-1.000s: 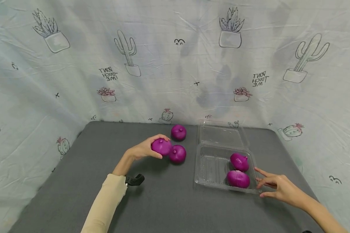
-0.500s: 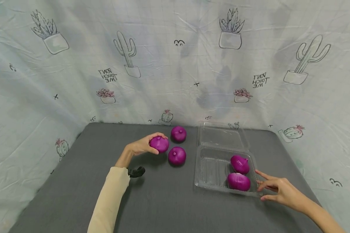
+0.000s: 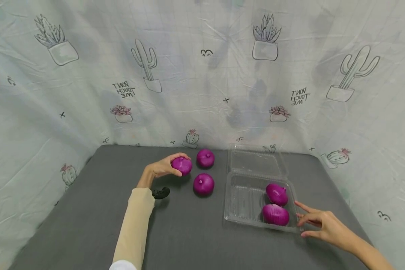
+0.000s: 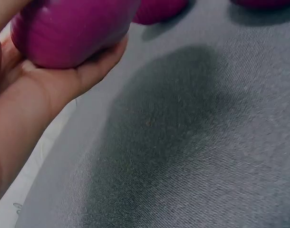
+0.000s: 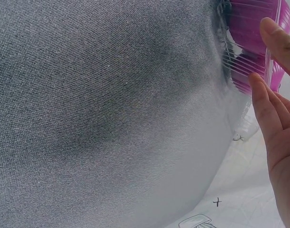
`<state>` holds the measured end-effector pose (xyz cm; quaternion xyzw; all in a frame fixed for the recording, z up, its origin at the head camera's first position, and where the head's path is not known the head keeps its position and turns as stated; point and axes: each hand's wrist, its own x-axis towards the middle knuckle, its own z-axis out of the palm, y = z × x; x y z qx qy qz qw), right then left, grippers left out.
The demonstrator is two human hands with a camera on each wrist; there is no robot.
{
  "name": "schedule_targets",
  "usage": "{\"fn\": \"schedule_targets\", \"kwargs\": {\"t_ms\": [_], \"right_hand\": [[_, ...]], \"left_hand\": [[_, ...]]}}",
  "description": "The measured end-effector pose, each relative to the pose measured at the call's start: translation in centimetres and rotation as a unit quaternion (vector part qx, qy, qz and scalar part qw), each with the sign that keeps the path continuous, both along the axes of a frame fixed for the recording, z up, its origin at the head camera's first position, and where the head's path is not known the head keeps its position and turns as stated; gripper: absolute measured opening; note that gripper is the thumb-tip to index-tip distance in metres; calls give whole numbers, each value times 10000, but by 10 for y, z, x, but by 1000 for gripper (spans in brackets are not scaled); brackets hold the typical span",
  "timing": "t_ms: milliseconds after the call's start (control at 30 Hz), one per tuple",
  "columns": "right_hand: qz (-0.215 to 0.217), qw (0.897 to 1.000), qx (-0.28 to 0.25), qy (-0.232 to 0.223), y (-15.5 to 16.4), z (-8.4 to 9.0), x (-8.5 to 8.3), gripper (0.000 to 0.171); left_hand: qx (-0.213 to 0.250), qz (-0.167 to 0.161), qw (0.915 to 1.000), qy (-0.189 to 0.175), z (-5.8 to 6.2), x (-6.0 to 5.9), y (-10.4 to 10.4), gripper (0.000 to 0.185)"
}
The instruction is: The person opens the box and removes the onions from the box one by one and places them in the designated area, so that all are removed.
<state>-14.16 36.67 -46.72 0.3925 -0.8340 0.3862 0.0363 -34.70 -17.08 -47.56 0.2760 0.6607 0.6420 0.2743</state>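
Head view: from above and behind both grips, facing forward and down across the grey surface [image 3: 189,232] to the printed cloth backdrop [image 3: 202,75], far enough to take in both arms. Left wrist view: very close under the left grip [image 4: 35,90], looking along the surface past the held onion [image 4: 69,28], also seen from the head [image 3: 181,165]. Right wrist view: low, close beside the right grip [image 5: 278,118], facing the clear tray [image 5: 273,42]; same tray in the head view [image 3: 236,202].

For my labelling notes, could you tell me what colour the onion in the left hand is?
The onion is purple-magenta, clearest in the left wrist view.
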Motion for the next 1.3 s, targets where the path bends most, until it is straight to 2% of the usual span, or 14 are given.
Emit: {"fn": "schedule_targets", "kwargs": {"t_ms": [267,467,567,667,967,1133,1300], "right_hand": [[7,10000,-16,-28,1,2,0,27],[44,10000,-68,1,1,2,-1,29],[89,9999,-94,-33,1,1,0,29],[103,9999,-86,-27,1,-1,1,30],[80,9998,-118,-159,3,-1,0,31],[70,9995,-136,-275,4,2,-2,29],[133,9993,-172,-294,4,3,-4,29]], "left_hand": [[-197,966,9949,208,-5,-14,4,68],[-222,1743,9831,509,-6,-20,9,72],[-202,1990,9782,566,-9,-22,11,75],[-205,2101,9764,468,-14,-22,13,74],[-334,2076,9773,248,-28,-24,16,70],[-306,2057,9774,390,-29,-26,17,72],[-579,2075,9744,637,-29,-29,16,80]]}}
